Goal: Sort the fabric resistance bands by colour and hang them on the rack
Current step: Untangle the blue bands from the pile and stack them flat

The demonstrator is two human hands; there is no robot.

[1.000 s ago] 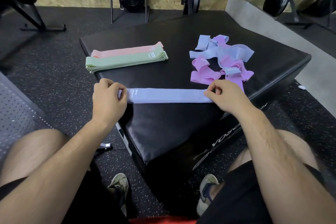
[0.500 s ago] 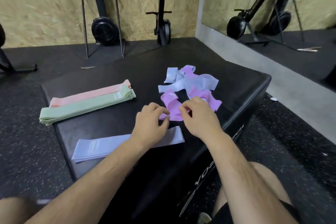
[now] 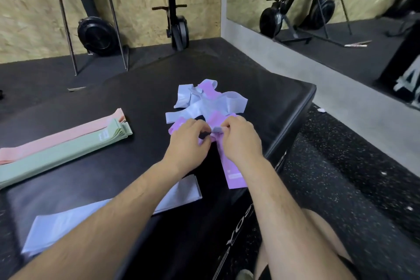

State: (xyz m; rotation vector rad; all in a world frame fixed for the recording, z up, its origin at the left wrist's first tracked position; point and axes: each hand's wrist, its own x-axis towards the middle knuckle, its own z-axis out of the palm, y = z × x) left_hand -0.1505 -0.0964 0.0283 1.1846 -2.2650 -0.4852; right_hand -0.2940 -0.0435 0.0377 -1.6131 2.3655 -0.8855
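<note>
Room: gym, black padded box on speckled floor.
L hand: fingers curled, pinching purple band at its top.
R hand: pinches same band, close beside L.
Other bands: blue/purple pile just behind hands; flat blue band nearest; green stack and pink band at left.
Writing: tags and box lettering unreadable.

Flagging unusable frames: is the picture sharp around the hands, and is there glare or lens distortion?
Head view: motion blur softens the left hand, right hand and the purple band they pinch, though shapes are readable. Head view: lighting is even, no glare on the black box; the wide-angle lens bows its edges.
</note>
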